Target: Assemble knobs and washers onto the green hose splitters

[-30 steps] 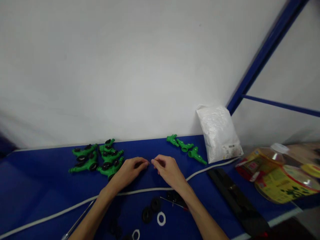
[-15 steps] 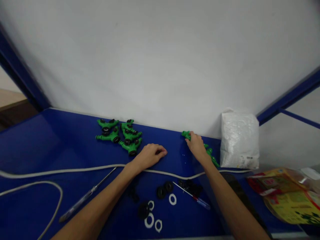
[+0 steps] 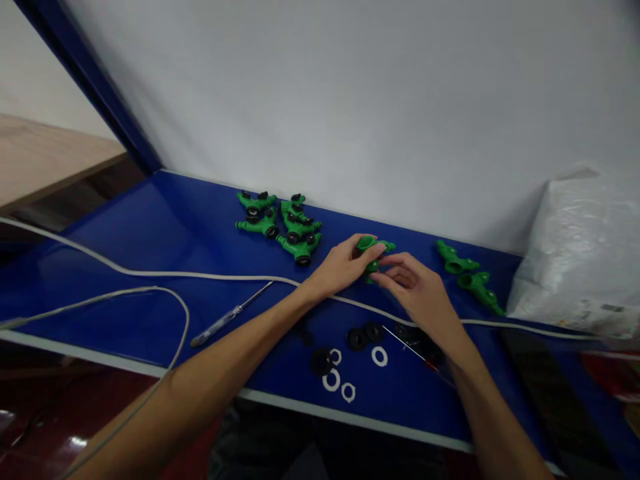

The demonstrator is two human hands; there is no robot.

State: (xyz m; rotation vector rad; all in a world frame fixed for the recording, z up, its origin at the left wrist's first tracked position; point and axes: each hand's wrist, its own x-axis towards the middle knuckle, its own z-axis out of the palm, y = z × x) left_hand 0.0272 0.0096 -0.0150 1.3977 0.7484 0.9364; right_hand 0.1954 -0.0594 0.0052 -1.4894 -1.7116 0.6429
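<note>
A green Y-shaped hose splitter [image 3: 367, 243] is held just above the blue table, its open socket facing up. My left hand [image 3: 343, 267] is closed around its left side, the thumb lying across it. With thumb and fingertips, my right hand [image 3: 417, 290] pinches the lower right branch. Right of my hands lie two green splitter bodies [image 3: 453, 258] without black parts. Several green splitters with black valve knobs [image 3: 300, 247] are grouped at the back left. Nearer me are black rings [image 3: 357, 339] and white ring washers [image 3: 379, 356].
A white cable [image 3: 200, 274] runs across the table and under my forearms. A clear-handled screwdriver [image 3: 217, 325] lies left; another [image 3: 407, 343] lies partly behind my right forearm. At right are a white plastic package [image 3: 575, 253] and a dark flat object [image 3: 545, 393].
My right hand has brought a green splitter from the back right to the middle. My left hand has moved right and taken hold of it too. The view has shifted.
</note>
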